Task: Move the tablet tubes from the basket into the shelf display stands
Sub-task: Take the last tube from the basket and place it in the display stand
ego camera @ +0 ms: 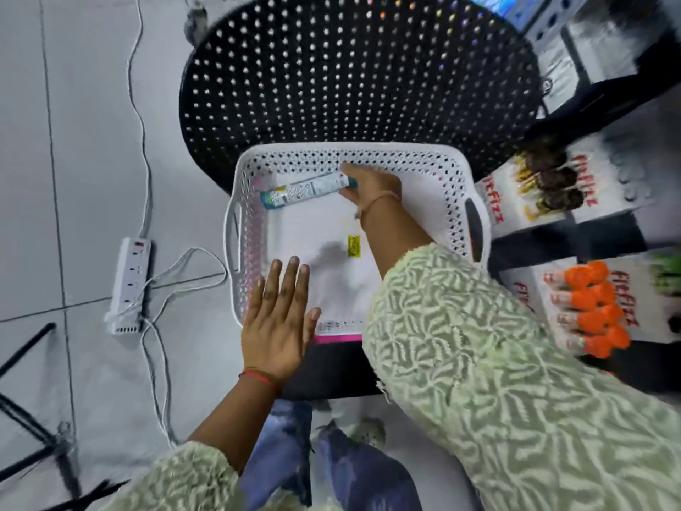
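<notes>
Item: last teal tablet tube, lying at the far end of the white perforated basket. Our right hand closes round its capped end to lift it; our left hand, flat, open and empty, steadies the near rim. Display stands wait to the right.

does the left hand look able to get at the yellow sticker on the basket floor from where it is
Probably yes. The left hand lies flat on the near edge of the basket, and bare floor lies between it and the yellow sticker. The right forearm passes just beside the sticker and might crowd it.
</notes>
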Available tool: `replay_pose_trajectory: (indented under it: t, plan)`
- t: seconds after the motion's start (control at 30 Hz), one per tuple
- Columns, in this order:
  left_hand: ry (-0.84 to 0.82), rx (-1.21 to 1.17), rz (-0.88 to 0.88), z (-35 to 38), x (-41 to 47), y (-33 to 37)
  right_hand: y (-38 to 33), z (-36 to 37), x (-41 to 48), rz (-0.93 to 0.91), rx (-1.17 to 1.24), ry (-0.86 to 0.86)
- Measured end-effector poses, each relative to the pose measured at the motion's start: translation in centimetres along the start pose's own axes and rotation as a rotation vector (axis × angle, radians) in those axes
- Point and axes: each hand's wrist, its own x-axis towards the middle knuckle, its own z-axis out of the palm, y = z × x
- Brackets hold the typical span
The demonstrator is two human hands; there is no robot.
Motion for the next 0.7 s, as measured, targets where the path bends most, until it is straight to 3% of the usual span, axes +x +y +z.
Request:
replay_pose_trajectory:
  t: [0.1, 0.3, 0.5, 0.7]
  plan:
    - [-0.086, -0.019, -0.015, -0.7, -0.1, -0.1, -1.3, -3.7, -2.6, -0.107, 0.071, 0.068]
    - [-0.065, -0.161, 0.050, -3.7, 1.5, 4.7, -7.1, -16.1, -13.2, -0.407, 0.085, 0.189]
    - [-0.022, -0.276, 0.529, -5.9, 5.7, 21.3, -11.9, -29.8, -28.1, -0.663, -0.005, 0.513]
    - [0.009, -0.444, 0.923, -7.9, 2.4, 35.7, -15.1, -39.3, -40.0, -0.763, -0.225, 0.838]
